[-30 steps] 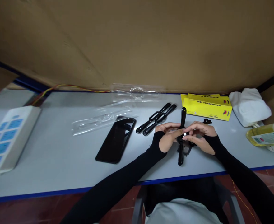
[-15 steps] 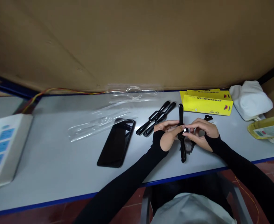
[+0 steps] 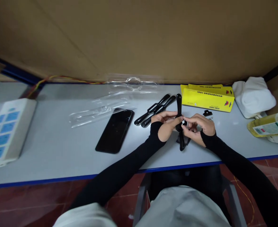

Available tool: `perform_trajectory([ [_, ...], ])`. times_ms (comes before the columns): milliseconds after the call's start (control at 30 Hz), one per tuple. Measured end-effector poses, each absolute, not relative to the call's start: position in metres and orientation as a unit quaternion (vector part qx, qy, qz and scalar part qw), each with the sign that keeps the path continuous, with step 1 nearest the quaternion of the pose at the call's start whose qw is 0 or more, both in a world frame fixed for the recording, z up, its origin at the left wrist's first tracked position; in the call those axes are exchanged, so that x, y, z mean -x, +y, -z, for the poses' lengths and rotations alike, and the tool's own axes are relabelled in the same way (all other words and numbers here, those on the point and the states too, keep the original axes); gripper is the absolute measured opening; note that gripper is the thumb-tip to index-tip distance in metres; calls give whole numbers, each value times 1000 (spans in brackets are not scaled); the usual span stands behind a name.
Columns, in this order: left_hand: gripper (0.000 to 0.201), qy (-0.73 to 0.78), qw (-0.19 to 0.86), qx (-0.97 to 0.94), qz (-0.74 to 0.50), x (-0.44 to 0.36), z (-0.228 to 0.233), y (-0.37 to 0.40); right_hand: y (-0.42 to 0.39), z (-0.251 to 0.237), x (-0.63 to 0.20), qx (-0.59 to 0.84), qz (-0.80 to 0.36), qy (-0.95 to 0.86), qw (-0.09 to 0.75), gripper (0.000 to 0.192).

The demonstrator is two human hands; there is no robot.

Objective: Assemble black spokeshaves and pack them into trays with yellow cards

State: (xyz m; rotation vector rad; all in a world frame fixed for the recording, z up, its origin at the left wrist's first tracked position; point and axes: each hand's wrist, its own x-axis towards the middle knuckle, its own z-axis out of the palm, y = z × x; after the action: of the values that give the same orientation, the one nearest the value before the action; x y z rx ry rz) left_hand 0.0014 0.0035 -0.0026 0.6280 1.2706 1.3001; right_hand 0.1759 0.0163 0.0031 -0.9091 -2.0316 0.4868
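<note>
Bystanders on the pale grey, blue-edged tabletop

A black smartphone lies face up beside clear plastic blister packaging; two spare black double-handled tools rest behind it, near flat yellow cardboard boxes. A white power strip with blue sockets sits far left, a crumpled white cloth far right.

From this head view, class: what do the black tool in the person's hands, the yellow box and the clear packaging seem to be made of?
Black tool: glossy, probably painted metal or hard plastic; highlights along its handle. Yellow box: printed cardboard, matte, sharp folded edges. Clear packaging: thin transparent plastic; the table shows through, with glare.
</note>
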Motion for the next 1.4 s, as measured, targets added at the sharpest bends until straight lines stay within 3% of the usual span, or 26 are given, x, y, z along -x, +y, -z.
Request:
perform_trajectory([
  [700,55,565,592,-251,-517,0,8,-1,18,3,-179,341,-331,-777,413,11],
  [1067,48,562,554,-242,-565,-7,6,-2,12,5,-173,351,-215,-803,430,38],
  [1267,51,563,562,-232,-559,-5,5,0,12,6,-175,347,-275,-801,403,12],
  [1400,51,557,563,-229,-567,-4,7,0,14,6,-179,362,-266,-784,428,19],
])
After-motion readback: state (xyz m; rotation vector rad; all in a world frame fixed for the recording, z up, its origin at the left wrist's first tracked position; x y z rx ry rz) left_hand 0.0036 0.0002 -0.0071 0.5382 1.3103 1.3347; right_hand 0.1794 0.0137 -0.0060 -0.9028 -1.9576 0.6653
